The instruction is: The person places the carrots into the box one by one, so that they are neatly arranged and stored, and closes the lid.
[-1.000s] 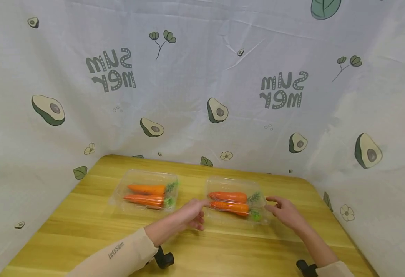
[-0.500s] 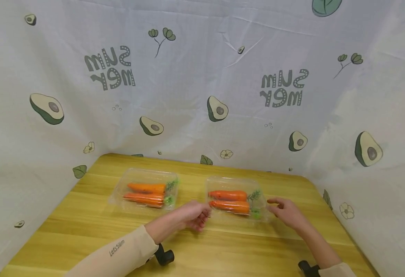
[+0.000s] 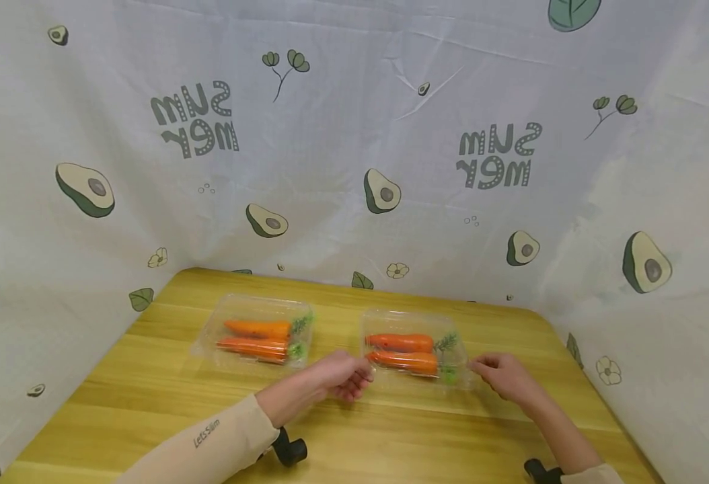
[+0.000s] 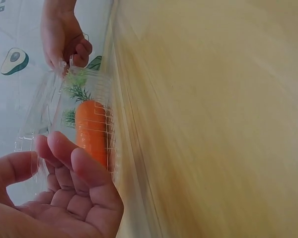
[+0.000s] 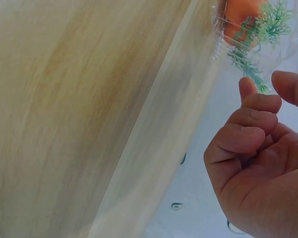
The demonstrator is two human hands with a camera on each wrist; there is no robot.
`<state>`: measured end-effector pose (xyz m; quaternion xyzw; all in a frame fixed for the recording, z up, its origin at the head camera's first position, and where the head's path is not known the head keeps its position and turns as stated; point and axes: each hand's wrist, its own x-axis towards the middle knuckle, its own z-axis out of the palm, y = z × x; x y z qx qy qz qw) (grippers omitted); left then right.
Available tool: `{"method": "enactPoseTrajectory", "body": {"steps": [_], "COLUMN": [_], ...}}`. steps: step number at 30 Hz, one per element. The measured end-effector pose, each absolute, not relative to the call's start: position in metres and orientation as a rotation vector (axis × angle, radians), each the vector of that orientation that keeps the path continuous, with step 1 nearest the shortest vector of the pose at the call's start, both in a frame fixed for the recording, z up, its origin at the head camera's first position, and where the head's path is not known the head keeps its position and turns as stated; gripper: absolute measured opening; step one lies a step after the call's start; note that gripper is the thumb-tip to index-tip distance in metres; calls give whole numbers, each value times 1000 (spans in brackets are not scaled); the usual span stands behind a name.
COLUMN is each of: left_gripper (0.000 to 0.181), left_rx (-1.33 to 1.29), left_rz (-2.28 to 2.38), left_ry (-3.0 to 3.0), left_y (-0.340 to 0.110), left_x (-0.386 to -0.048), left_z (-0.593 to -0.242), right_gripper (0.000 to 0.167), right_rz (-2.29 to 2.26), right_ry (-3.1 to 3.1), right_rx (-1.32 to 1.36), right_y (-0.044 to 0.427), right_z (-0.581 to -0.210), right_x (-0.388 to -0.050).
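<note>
Two orange carrots (image 3: 404, 361) with green tops lie in the right-hand clear plastic box (image 3: 412, 316). At its near left corner is my left hand (image 3: 341, 376), its thumb and index finger pinching the clear rim, the other fingers curled. My right hand (image 3: 506, 378) pinches the box's right edge, close to the green tops (image 4: 79, 91). In the right wrist view, the fingers (image 5: 258, 116) curl beside the plastic, and the exact contact is hard to see. Whether the lid is fastened cannot be told.
To the left, a second clear plastic box (image 3: 257, 302) holds two more carrots (image 3: 257, 329) with green tops. Both boxes stand on a wooden table (image 3: 391, 437). A white avocado-print cloth (image 3: 330, 134) hangs behind and along the sides.
My left hand has drawn in its pointing index finger and shifted slightly right to the box's near corner. My right thumb and index finger have come together at its right edge.
</note>
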<state>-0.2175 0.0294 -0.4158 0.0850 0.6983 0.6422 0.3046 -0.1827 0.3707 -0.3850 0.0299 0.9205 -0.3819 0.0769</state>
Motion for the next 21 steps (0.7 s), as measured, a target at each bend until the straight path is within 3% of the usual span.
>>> {"method": "enactPoseTrajectory", "body": {"steps": [15,21], "left_gripper": [13,13], "left_rx": [210,206], "left_rz": [1777,1806], "left_ry": [1824,1821], "left_y": [33,34], "left_x": [-220,-219], "left_z": [-421,-423], "right_gripper": [46,54], "right_rz": [-1268,-1366], "right_ry": [2523,2383], "right_rx": [87,53], "right_y": [381,387], "right_z": [-381,-384], "right_x": [-183,-183]}}
